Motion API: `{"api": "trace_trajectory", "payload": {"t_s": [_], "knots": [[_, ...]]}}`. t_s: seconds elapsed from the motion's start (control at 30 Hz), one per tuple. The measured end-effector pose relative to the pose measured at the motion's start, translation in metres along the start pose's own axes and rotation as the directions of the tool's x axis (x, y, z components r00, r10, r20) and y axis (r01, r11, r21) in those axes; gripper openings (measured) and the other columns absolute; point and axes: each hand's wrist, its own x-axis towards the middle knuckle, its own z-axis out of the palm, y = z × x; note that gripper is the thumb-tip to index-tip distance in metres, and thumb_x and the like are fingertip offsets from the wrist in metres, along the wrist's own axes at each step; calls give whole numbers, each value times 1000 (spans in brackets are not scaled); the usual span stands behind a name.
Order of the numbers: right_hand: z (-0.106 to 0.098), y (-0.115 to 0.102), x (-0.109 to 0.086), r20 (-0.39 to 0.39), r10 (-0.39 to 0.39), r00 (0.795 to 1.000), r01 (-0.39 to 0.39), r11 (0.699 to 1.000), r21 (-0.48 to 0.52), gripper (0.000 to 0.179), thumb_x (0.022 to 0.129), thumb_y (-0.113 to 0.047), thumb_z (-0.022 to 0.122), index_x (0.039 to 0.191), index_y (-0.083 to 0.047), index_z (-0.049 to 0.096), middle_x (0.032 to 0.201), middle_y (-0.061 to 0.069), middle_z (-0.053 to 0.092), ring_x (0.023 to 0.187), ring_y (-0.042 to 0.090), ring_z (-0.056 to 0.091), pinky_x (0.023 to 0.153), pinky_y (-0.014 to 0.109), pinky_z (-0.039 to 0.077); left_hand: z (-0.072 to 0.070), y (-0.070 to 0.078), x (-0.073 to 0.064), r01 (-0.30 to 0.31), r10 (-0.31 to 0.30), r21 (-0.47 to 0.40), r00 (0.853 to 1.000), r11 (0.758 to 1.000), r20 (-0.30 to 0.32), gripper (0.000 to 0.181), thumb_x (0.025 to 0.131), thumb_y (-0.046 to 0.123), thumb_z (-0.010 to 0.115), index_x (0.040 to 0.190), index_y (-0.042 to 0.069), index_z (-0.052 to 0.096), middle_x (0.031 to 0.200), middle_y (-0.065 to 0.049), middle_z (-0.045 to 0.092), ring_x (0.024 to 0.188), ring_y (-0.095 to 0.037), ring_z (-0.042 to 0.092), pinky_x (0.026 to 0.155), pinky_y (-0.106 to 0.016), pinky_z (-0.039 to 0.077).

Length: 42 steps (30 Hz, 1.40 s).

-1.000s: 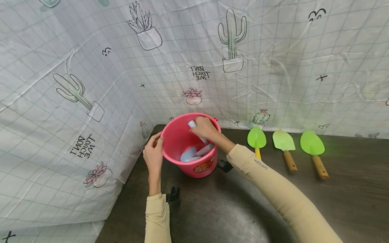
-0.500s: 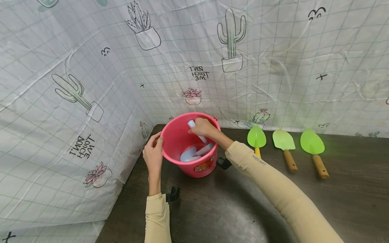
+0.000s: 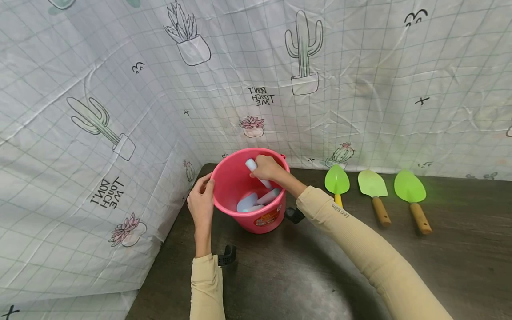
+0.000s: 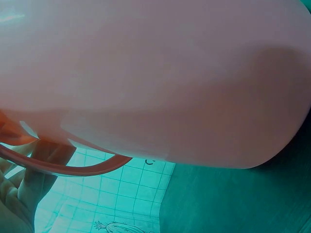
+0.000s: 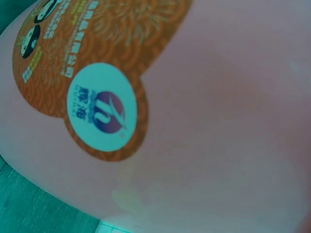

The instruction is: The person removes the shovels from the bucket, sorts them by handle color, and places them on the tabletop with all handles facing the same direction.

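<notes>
In the head view a pink bucket [image 3: 249, 223] stands on the dark table, its mouth tilted toward me. My left hand [image 3: 201, 201] grips the rim at its left side; in the left wrist view the fingers [image 4: 46, 160] lie across the reddish rim [image 4: 92, 168]. Reaching over the right rim, my right hand [image 3: 267, 169] holds a pale blue-white handle [image 3: 251, 164] inside the bucket. What that handle belongs to is partly hidden by the hand. Several pale bluish pieces with rounded blades [image 3: 246, 202] lie at the bucket's bottom. The right wrist view shows only the bucket's outer wall and orange label [image 5: 48, 87].
Right of the bucket lie a green trowel with a yellow handle [image 3: 337, 180], a pale green trowel [image 3: 372, 183] and a bright green trowel [image 3: 410, 186], the last two wooden-handled. A white cactus-print curtain [image 3: 360, 89] closes off the back and left.
</notes>
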Motion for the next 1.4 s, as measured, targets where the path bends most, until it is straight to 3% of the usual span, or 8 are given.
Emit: {"api": "trace_trajectory", "payload": {"t_s": [0.17, 0.3, 0.43, 0.6, 0.83, 1.0, 1.23, 1.4], "knots": [[0, 2, 2, 19, -39, 999, 40, 998, -50, 11, 92, -4, 73, 88, 4, 66, 82, 14, 68, 74, 21, 58, 69, 28, 49, 0, 1, 0, -1, 1, 6, 1000, 1000, -2, 28, 97, 25, 65, 120, 16, 79, 99, -11, 77, 89, -28, 71, 79, -38, 46], [0, 3, 0, 44, -65, 997, 67, 996, -57, 16, 92, -6, 75, 81, 1, 65, 75, 11, 66, 71, 19, 57, 67, 27, 47, 1, 2, -2, -6, 6, 5, 1000, 1000, -3, 28, 97, 24, 65, 119, 16, 80, 97, -11, 77, 87, -28, 70, 77, -37, 45], [-1, 2, -3, 45, -88, 995, 90, 994, -58, 16, 92, -6, 75, 84, 1, 62, 77, 12, 65, 72, 21, 58, 69, 28, 49, 0, 2, -2, -11, 11, -6, 1000, 1000, -3, 28, 97, 23, 65, 119, 14, 79, 97, -13, 77, 87, -29, 69, 76, -37, 45], [-3, 1, -7, -7, -140, 990, 138, 985, -106, 12, 93, -5, 72, 92, 3, 63, 84, 13, 66, 75, 23, 60, 71, 29, 51, 0, 2, -2, -10, 10, -7, 1000, 1000, -3, 28, 97, 23, 65, 119, 13, 79, 98, -13, 77, 89, -30, 70, 77, -39, 45], [-8, 2, -7, -56, -191, 980, 184, 977, -112, 14, 96, -4, 69, 86, 1, 60, 72, 7, 52, 67, 19, 52, 65, 26, 40, 0, 2, -3, -14, 14, 2, 1000, 1000, -7, 28, 97, 24, 66, 119, 14, 79, 98, -12, 77, 89, -29, 70, 80, -40, 45], [-12, 0, -9, -66, -231, 971, 223, 969, -108, 9, 97, -3, 68, 97, 6, 66, 75, 8, 55, 68, 19, 51, 66, 27, 40, 0, 1, -3, -17, 17, 1, 1000, 1000, -10, 28, 97, 25, 66, 118, 14, 79, 97, -12, 77, 89, -29, 70, 80, -40, 45], [-17, -6, -12, -80, -259, 962, 253, 964, -85, 34, 100, -4, 65, 131, 9, 64, 105, 19, 71, 85, 25, 61, 76, 33, 49, -1, 1, -3, -7, 7, 6, 1000, 1000, -16, 28, 96, 25, 65, 118, 14, 80, 98, -12, 77, 89, -30, 70, 82, -42, 46], [-18, -9, -13, -109, -287, 952, 280, 957, -71, 28, 101, -4, 63, 126, 7, 66, 98, 17, 69, 83, 26, 60, 76, 34, 48, -1, 1, -3, -2, 2, 3, 1000, 1000, -19, 28, 96, 25, 66, 118, 15, 80, 96, -12, 77, 89, -30, 70, 85, -44, 46]]}}
